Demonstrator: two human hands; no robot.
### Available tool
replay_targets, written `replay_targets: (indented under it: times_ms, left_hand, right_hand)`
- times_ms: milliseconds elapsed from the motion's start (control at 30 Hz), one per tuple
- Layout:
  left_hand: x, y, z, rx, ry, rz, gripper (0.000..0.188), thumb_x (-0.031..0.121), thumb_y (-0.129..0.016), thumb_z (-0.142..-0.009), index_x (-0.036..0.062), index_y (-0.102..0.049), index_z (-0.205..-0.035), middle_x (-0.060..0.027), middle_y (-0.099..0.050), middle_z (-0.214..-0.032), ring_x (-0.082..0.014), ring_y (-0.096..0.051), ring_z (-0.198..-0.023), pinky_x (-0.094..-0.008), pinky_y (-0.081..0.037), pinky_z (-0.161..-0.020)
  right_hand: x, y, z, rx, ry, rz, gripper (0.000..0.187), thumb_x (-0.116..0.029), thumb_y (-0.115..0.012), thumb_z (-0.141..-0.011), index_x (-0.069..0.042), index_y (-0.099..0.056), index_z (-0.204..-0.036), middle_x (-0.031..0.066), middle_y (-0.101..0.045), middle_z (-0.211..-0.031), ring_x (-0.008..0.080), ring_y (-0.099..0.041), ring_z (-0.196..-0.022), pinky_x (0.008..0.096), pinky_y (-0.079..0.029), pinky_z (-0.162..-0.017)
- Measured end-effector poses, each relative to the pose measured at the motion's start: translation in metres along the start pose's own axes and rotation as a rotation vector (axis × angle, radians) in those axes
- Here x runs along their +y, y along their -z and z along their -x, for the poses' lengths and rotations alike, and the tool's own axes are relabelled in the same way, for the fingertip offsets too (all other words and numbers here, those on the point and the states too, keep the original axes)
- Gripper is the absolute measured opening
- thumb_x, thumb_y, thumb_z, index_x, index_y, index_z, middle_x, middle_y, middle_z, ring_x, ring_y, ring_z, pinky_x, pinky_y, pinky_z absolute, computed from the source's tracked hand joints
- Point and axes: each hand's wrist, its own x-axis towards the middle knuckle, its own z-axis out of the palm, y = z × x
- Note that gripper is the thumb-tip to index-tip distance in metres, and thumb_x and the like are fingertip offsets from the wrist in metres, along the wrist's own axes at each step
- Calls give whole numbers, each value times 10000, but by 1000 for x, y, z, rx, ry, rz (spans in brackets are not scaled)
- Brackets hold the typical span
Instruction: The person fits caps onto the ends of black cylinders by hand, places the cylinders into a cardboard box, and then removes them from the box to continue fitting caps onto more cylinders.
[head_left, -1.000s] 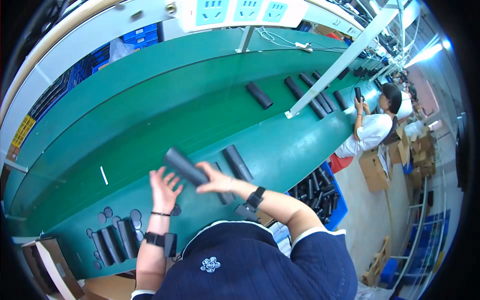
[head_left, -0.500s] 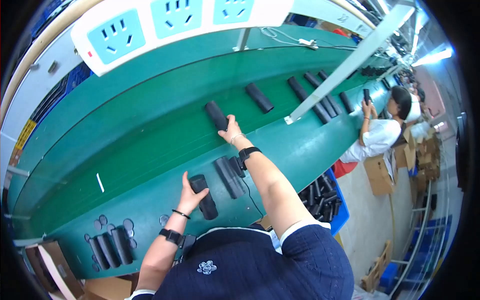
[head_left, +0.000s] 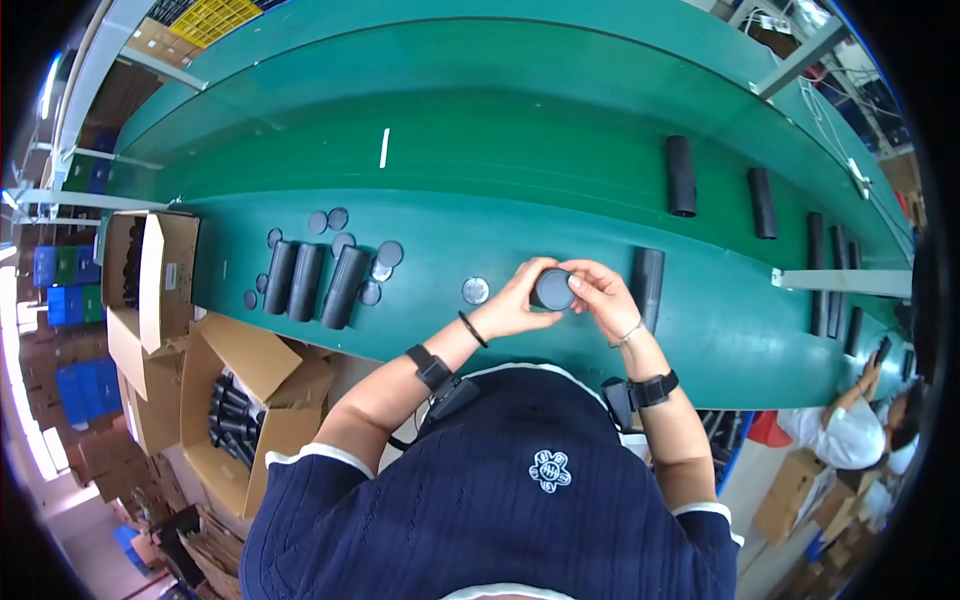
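We hold a dark, round-faced piece (head_left: 554,289) above or on the green bench (head_left: 430,235), we cannot tell which, before our chest. Our left hand (head_left: 513,306) curls around its left side; our right hand (head_left: 608,304) grips its right edge, thumb against the rim. Our elbows bend outward, forearms angling inward.

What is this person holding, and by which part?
A dark tube, seen end-on: the left hand grips around its side, while the right hand holds the edge of its round end.
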Motion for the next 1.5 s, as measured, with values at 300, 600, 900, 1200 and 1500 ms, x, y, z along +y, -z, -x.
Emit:
replay_targets:
  times_ms: [300, 600, 900, 1200, 1500]
  left_hand:
    - [-16, 8, 7, 2, -26, 25, 799, 293, -763, -751, 45, -293, -1348, -197, -399, -1293, -352, -387, -1232, -414, -348, -1029]
    - [-15, 15, 3, -64, 178, 563, 575, 243, -603, -896, 41, -310, -1347, -151, -415, -1256, -200, -431, -1186, -326, -403, -972]
    - [-5, 18, -9, 3, -9, -18, 692, 305, -733, -789, 23, -338, -1283, -165, -477, -1192, -227, -491, -1122, -350, -434, -926]
    - [2, 34, 15, -327, 258, 255, 635, 339, -782, -728, -38, -483, -1143, -139, -569, -1053, -214, -568, -960, -323, -468, -820]
    - [-22, 21, 56, -153, 192, -152, 602, 359, -702, -803, -39, -412, -1151, -252, -579, -1019, -391, -597, -960, -408, -476, -811]
  right_hand:
    - [11, -21, 0, 104, -21, 34, 284, -150, -597, -908, -68, -609, -1179, -22, -578, -813, 54, -525, -648, 192, -439, -577]
    - [5, -44, -2, 208, -36, -77, 330, -129, -609, -891, -96, -601, -1220, -11, -495, -943, 74, -535, -759, 205, -482, -618]
    - [5, -26, -20, 156, -98, -36, 321, -156, -608, -897, -72, -588, -1206, 36, -620, -1087, 131, -609, -896, 250, -512, -679]
    - [10, -23, 10, -208, 14, 219, 675, -93, -746, -728, -42, -467, -1342, 63, -464, -1278, 176, -462, -1160, 313, -435, -943]
    - [54, -30, -1, -189, -143, 234, 531, -96, -678, -814, -27, -497, -1309, 95, -562, -1194, 162, -550, -1059, 310, -452, -920]
